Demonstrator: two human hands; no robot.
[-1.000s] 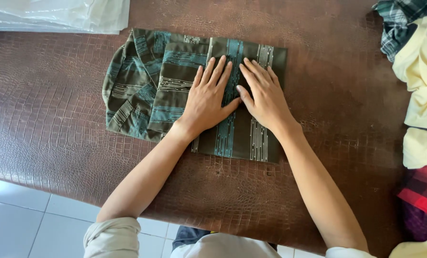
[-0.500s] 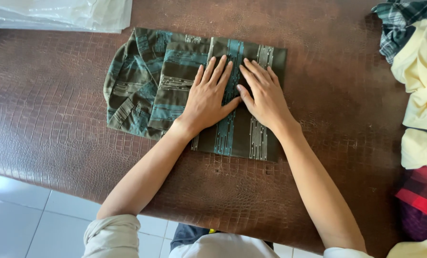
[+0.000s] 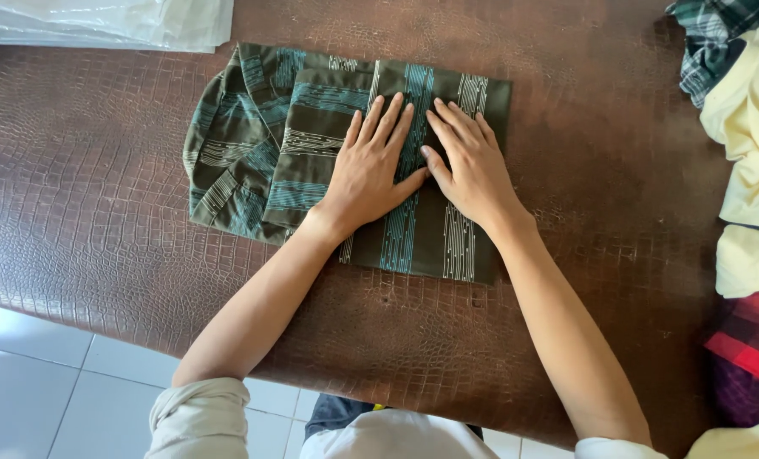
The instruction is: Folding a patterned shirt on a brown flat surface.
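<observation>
A dark olive shirt with teal and white stripes (image 3: 243, 144) lies folded on a brown table with a crocodile-skin texture (image 3: 99, 212). My left hand (image 3: 369, 170) lies flat on the middle of the folded shirt, fingers spread and pointing away from me. Just beside it, my right hand (image 3: 471, 166) also presses flat on the cloth, its thumb nearly touching the left thumb. Neither hand grips the fabric. The shirt's collar and rounded part stick out to the left.
Clear plastic bags (image 3: 107, 21) lie at the table's far left. At the right edge is a pile of clothes: a green plaid shirt (image 3: 719, 42), pale yellow cloth (image 3: 753, 127) and a red plaid piece (image 3: 749, 357). White floor tiles (image 3: 31, 382) show below the near edge.
</observation>
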